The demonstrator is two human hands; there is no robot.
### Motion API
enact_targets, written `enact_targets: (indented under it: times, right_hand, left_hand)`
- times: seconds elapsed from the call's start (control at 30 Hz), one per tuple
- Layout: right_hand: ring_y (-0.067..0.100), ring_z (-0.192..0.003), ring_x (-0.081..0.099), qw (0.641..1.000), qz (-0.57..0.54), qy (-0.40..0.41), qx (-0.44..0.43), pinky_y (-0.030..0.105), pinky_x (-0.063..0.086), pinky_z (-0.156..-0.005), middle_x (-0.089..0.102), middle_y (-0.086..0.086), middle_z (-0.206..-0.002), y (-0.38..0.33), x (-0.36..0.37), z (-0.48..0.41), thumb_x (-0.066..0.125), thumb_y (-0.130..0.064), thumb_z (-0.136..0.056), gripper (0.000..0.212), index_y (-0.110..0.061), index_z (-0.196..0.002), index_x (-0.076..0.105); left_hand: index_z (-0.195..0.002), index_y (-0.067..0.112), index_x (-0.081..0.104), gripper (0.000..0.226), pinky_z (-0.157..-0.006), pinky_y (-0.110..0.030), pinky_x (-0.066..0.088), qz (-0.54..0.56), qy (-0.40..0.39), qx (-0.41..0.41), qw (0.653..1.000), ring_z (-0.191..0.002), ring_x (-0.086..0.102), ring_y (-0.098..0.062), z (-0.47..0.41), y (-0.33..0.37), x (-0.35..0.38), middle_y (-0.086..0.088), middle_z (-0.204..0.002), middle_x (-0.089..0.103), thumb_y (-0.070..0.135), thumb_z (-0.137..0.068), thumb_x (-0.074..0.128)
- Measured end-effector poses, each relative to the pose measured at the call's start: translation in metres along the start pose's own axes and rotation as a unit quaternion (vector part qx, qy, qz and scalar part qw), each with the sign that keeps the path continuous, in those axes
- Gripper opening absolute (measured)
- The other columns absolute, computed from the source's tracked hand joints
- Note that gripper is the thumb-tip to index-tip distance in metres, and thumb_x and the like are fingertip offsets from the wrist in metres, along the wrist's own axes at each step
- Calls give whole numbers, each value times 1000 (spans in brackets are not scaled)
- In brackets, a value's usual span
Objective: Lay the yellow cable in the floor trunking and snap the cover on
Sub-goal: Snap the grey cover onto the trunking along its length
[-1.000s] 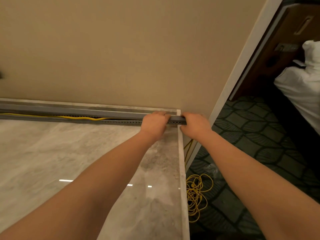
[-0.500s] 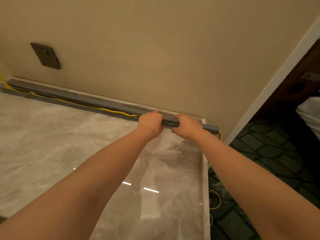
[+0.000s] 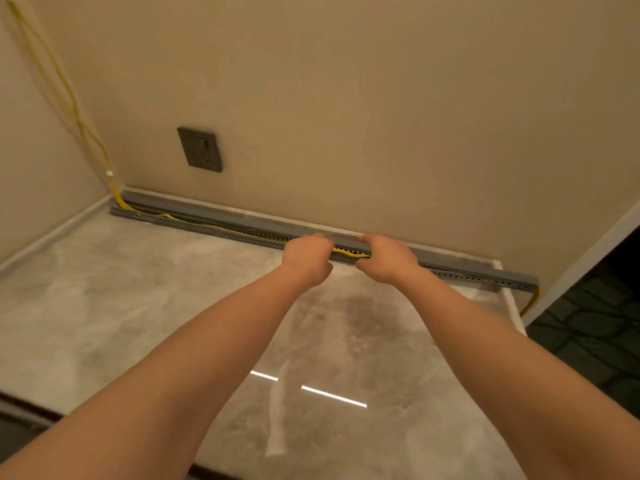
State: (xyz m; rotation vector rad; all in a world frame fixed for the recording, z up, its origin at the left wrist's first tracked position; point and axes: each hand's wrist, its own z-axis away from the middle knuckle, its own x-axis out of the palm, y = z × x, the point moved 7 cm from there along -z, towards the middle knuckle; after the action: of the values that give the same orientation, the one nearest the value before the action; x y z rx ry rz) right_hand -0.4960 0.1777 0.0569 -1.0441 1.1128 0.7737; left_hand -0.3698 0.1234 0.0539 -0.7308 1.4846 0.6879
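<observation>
A grey floor trunking (image 3: 221, 227) with a row of small holes runs along the foot of the beige wall, from the left corner to the doorway. A yellow cable (image 3: 348, 251) lies in its open channel, comes down the left wall and hangs out of the right end. The grey cover (image 3: 460, 264) sits on the right part of the trunking. My left hand (image 3: 306, 259) and my right hand (image 3: 386, 259) rest side by side on the trunking, fingers curled over its top, with a short stretch of cable showing between them.
The floor is glossy grey marble (image 3: 145, 306) with a pale raised border. A dark wall socket (image 3: 200, 149) sits above the trunking at the left. A white door frame (image 3: 585, 244) and dark patterned carpet (image 3: 588, 327) lie at the right.
Both hands have shifted left along the trunking, away from its right end. The view has swung left, so the wall socket and the left corner now show.
</observation>
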Motion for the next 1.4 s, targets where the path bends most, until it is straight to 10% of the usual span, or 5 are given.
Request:
enact_targets:
  times: [0.77, 1.03, 1.4]
  right_hand:
    - [27, -111, 56, 993, 54, 105, 2, 36, 45, -85, 63, 1, -115, 10, 41, -56, 62, -30, -82, 33, -24, -114, 64]
    - [21, -123, 56, 994, -100, -19, 36, 35, 43, -105, 62, 0, -134, 27, 57, -86, 66, -29, -87, 44, -22, -130, 61]
    - [22, -106, 60, 964, -210, 18, 163, 32, 44, -98, 69, -8, -96, 33, 61, -88, 67, -19, -72, 30, -33, -98, 67]
  left_hand:
    - [-118, 28, 63, 29, -71, -34, 48, 45, 55, 103, 992, -105, 58, -23, -61, -16, 49, -1, -109, 60, 25, -92, 51]
    - [-98, 24, 72, 18, -62, -36, 50, 57, 105, 82, 989, -97, 58, -22, -75, -25, 42, 1, -95, 64, 24, -90, 56]
    - [-88, 28, 73, 7, -61, -25, 37, 138, 63, 74, 986, -85, 62, -18, -82, -35, 51, 6, -101, 58, 27, -81, 73]
